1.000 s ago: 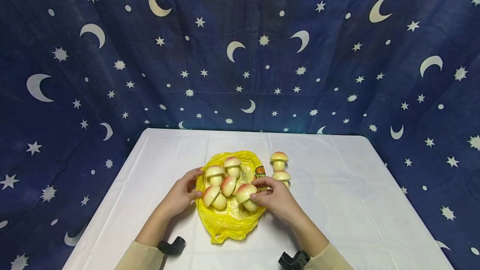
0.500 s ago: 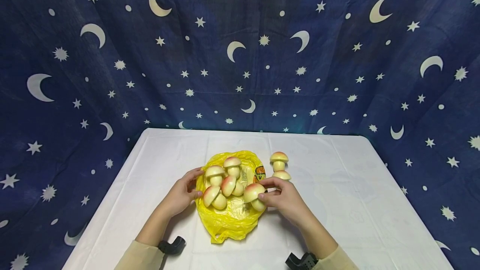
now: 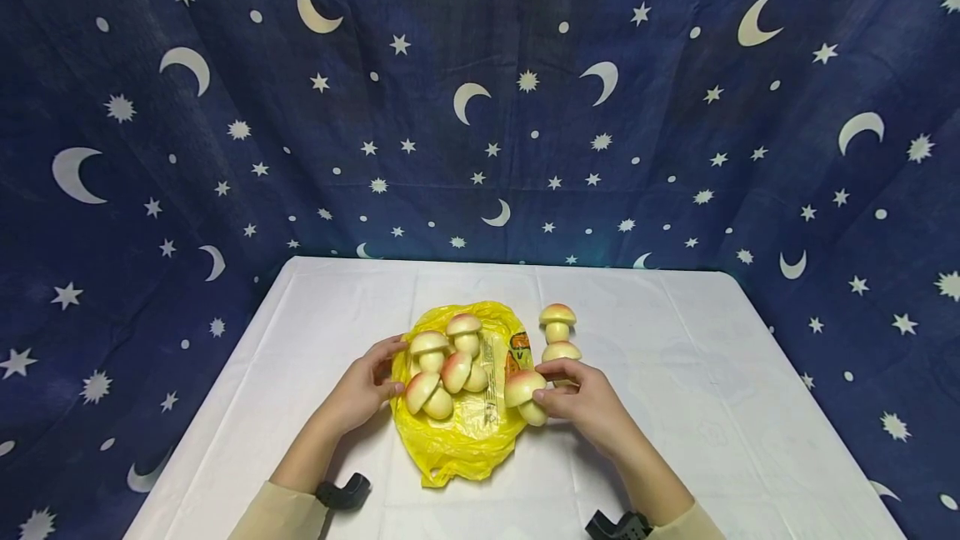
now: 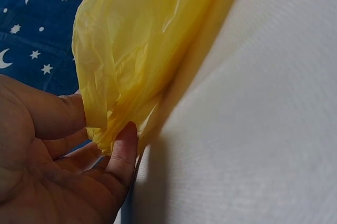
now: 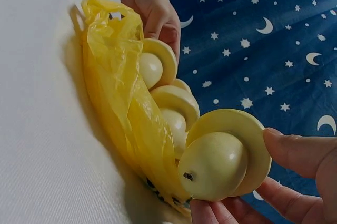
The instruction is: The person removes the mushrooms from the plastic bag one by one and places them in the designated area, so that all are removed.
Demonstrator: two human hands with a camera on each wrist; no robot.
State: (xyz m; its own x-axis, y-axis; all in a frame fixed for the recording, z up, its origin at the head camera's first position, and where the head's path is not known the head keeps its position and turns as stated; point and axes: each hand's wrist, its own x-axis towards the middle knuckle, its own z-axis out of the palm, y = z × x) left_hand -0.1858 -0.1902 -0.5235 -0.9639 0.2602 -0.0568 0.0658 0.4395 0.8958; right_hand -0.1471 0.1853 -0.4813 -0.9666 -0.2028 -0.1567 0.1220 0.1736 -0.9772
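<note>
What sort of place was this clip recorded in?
Probably a staged indoor recording setup: a blue moon-and-star cloth hangs behind and beside a white-covered table, and black wrist-worn devices show.

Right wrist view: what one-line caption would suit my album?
Right-hand fingers hold one pale mushroom near a yellow bag with other mushrooms, against a starry blue backdrop.

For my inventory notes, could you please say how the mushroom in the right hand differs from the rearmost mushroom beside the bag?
The held mushroom is pinched by the right hand near the yellow plastic bag; the rearmost mushroom sits untouched on the table. In the head view, the held mushroom leans, while the rearmost mushroom's cap sits straight above its stem. Both have red-tinged caps.
</note>
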